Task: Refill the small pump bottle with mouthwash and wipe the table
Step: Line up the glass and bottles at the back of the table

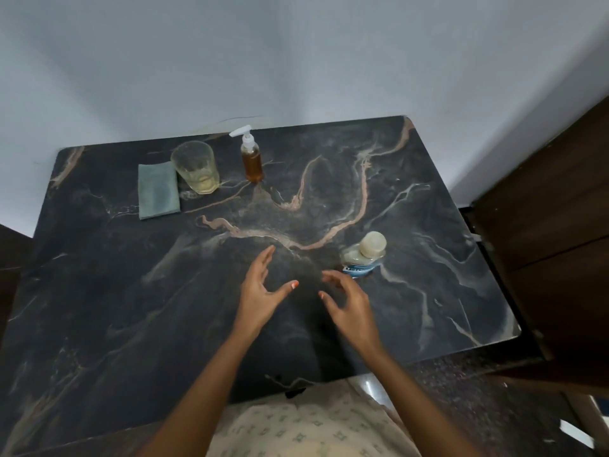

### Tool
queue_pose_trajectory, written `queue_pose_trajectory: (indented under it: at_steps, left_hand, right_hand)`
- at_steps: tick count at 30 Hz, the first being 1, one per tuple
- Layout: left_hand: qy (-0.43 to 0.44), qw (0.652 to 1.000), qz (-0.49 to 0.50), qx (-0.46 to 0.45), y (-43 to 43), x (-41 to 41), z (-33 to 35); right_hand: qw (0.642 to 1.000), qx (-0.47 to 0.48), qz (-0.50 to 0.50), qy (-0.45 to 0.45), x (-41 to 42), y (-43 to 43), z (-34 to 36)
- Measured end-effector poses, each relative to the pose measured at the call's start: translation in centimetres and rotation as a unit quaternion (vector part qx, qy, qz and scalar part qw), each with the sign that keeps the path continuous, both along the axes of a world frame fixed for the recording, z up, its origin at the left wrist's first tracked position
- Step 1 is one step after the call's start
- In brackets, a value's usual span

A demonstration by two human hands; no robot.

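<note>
Both hands empty, fingers spread, hovering over the dark marbled counter (428, 179). Left hand (260, 291) and right hand (349, 308) sit near each other, palms turned inward, grasping nothing; looks like a pause between steps or a reach about to start.

Landmark: small pump bottle (252, 159), upright at the back of the counter near the wall, white pump head on, amber liquid filling most of it. Just left of it, a clear glass (196, 166) with a little pale yellow liquid at the bottom, probably used for transfer or leftover. Touching the glass on its left, a folded grey-green cloth (158, 189), likely parked there for the wipe, untouched.

Mouthwash bottle (364, 255) is well apart from the pump bottle, nearer the person and to the right, just beyond the right hand's fingertips. Cap on, seen from above. Blue label partly visible; letters too blurred to read a brand.

No spill I can make out.
</note>
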State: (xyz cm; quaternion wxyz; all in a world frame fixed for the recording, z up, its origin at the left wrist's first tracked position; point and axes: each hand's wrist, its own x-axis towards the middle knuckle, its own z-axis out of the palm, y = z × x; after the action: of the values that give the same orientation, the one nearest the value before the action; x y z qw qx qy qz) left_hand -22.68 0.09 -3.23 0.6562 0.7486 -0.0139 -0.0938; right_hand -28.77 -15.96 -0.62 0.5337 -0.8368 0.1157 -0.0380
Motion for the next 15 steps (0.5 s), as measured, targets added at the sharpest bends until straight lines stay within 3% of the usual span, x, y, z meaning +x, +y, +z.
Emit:
queue_pose_trajectory:
  at_steps: [9,15]
  left_hand:
    - [0.005,0.996,-0.086,0.022,-6.1,-0.8,0.6]
    - [-0.005,0.995,-0.104,-0.001,-9.0,0.1,1.6]
  right_hand:
    - [0.995,0.024,-0.096,0.024,-1.1,-7.3,-0.8]
    - [0.996,0.079,-0.036,0.036,1.8,-8.5,-0.3]
